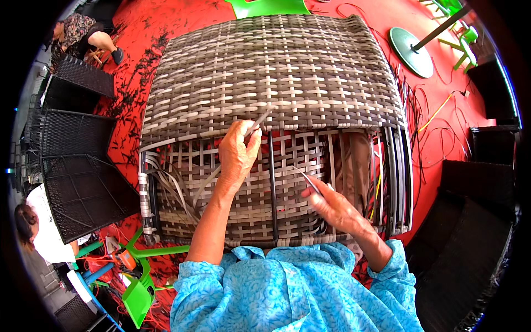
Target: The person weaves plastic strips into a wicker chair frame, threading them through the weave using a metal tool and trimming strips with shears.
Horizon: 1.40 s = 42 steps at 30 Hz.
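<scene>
A large piece of woven rattan furniture [271, 77] in grey and brown flat strips lies before me, its frame partly bare. My left hand [238, 157] is closed at the edge of the upper woven panel and pinches a grey wicker strip [259, 120] between thumb and fingers. Over the open section, my right hand [334, 207] grips a thin, pointed metal tool [310, 182], whose tip points up and left; its exact kind is unclear. Between my hands runs a dark frame bar [272, 188]. Loose strips [177, 185] curl inside the frame at left.
Black woven furniture pieces [77, 133] line the left side, and more dark pieces [470, 227] stand at right. Two people [50, 227] are at the far left. A round stand base [412, 52] is at back right. Cables and strip scraps litter the red floor [437, 133].
</scene>
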Motion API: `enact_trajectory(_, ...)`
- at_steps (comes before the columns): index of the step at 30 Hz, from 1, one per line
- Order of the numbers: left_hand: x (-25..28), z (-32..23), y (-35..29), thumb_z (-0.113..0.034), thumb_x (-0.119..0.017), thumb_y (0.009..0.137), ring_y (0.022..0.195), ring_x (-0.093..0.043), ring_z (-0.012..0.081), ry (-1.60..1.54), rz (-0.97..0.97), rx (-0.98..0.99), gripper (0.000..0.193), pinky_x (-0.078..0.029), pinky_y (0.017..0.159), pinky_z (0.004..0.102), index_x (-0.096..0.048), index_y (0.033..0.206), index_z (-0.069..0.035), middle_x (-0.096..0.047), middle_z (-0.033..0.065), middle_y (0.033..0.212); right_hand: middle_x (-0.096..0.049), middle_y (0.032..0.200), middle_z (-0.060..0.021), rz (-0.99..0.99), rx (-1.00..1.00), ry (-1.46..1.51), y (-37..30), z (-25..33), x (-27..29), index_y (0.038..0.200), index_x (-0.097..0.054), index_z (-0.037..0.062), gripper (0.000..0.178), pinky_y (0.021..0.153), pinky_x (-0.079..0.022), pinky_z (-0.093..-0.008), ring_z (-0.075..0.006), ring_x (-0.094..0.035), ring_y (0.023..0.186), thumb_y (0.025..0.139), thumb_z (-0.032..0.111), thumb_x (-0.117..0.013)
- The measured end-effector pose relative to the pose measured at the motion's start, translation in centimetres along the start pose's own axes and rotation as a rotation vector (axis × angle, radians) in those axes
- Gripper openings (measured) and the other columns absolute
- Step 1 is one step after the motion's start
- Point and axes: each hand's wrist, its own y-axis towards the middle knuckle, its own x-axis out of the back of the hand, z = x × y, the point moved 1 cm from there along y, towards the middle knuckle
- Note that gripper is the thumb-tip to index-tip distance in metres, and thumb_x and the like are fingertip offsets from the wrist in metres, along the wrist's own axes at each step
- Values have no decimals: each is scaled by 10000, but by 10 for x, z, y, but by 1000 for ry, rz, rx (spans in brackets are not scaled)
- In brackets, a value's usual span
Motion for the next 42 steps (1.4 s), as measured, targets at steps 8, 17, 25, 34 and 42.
enact_trajectory(8, 9, 31, -7, -141, -625, 813, 580, -459, 46, -255, 64, 276, 120, -395, 533, 220, -610, 905, -66, -564, -16, 645, -473, 687, -9, -14, -174, 139, 35, -6, -14, 993, -538, 16, 299, 482, -374, -221, -71, -451, 541, 944, 289, -424)
enact_trajectory(17, 19, 42, -19, -139, -607, 824, 582, -430, 34, -271, 56, 294, 118, -368, 541, 204, -614, 919, -69, -532, -48, 653, -584, 792, -55, 26, -4, 306, 82, 3, -73, 1349, -317, 69, 431, 437, -406, -193, -65, -482, 478, 956, 227, -399)
enact_trajectory(25, 18, 44, -21, -131, -604, 829, 584, -437, 36, -266, 65, 319, 110, -377, 541, 207, -600, 914, -61, -545, -38, 662, -442, 687, 37, -82, -208, 913, 94, -9, -97, 1292, -425, 151, 384, 441, -290, -184, -35, -344, 503, 951, 328, -435)
enact_trajectory(34, 16, 38, -20, -131, -603, 826, 625, -481, 44, -245, 92, 343, 112, -408, 578, 218, -599, 909, -56, -594, -15, 713, -426, 657, 31, -148, -188, 1177, 98, -10, -115, 1080, -484, 51, 294, 430, -299, -207, -57, -367, 491, 927, 301, -485)
enact_trajectory(42, 19, 38, -19, -119, -602, 820, 677, -525, 48, -240, 86, 303, 131, -427, 621, 220, -613, 932, -52, -632, 2, 773, -432, 657, 34, -258, -213, 1330, 99, 0, -130, 1001, -518, 81, 222, 436, -290, -222, -65, -361, 489, 917, 285, -500)
